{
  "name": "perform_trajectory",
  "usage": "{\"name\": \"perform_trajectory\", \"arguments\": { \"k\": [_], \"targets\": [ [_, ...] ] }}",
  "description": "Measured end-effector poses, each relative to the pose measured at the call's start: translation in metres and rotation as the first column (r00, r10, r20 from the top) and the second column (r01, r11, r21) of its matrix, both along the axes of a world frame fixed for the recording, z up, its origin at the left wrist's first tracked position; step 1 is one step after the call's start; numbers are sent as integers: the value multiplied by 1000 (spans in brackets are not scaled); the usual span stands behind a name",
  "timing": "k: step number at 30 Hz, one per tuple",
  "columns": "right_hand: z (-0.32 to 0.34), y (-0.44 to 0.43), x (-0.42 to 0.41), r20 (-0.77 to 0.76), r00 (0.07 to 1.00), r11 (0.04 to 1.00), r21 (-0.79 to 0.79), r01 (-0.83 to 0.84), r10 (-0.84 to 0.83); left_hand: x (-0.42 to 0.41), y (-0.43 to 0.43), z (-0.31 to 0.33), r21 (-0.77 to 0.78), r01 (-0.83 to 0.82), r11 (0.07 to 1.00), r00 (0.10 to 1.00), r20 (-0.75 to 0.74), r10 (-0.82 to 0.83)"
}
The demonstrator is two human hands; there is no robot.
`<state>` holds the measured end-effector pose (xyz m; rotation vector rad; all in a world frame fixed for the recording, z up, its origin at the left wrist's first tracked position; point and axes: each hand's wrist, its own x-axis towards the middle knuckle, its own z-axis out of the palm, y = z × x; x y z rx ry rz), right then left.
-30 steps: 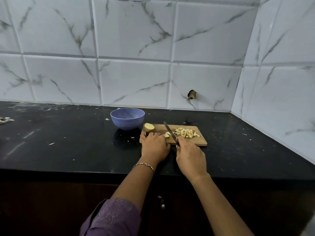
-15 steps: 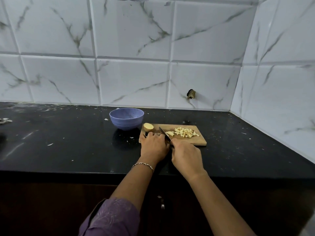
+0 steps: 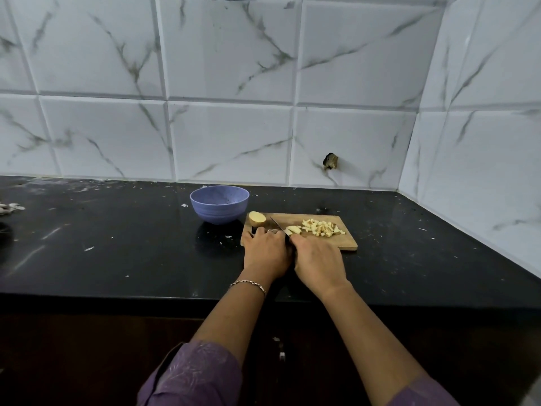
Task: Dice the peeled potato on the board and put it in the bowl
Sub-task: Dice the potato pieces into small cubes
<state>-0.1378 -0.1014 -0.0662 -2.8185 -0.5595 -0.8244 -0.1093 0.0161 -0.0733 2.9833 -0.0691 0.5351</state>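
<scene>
A wooden cutting board point(image 3: 348, 245) lies on the black counter. A pile of diced potato point(image 3: 320, 227) sits on its right half, and a potato half point(image 3: 257, 218) rests at its far left corner. My right hand point(image 3: 317, 260) grips a knife point(image 3: 279, 225) whose blade points away, close beside my left hand. My left hand point(image 3: 268, 247) lies over the board's near left part with fingers curled down on a potato piece that is mostly hidden. Cut slices point(image 3: 293, 229) lie just right of the blade. The purple bowl point(image 3: 219, 208) stands left of the board.
The white marble-tiled wall runs behind and along the right side. A dark hole point(image 3: 330, 161) marks the wall behind the board. Pale scraps point(image 3: 8, 207) lie at the counter's far left edge. White flecks are scattered over the counter.
The knife has shifted left, from over the diced pile to right beside my left hand. My right hand moved left with it. My left hand has stayed in place.
</scene>
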Motion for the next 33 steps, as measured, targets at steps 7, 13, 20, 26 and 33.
{"name": "perform_trajectory", "arguments": {
  "k": [7, 13, 20, 26, 33],
  "targets": [
    [-2, -2, 5, -16, 1000, 1000, 2, -2, 2, -1, 0, -1, 18, -7, 1000, 1000, 3, 7],
    [-6, -3, 4, 17, 999, 998, 41, 48, -49, 0, 0, -2, 12, -11, 1000, 1000, 6, 11],
    [-6, -14, 8, -66, 985, 940, 294, 173, -161, 3, 0, 0, -49, -15, 999, 999, -33, 13],
    [-3, -19, 21, -97, 985, 925, 340, 169, -144, 19, 3, 6, -269, 26, 963, 999, 51, -13],
    [-3, -22, 27, -90, 985, 901, 399, 170, -147, 57, -9, 11, -307, 59, 950, 998, -15, -67]
  ]
}}
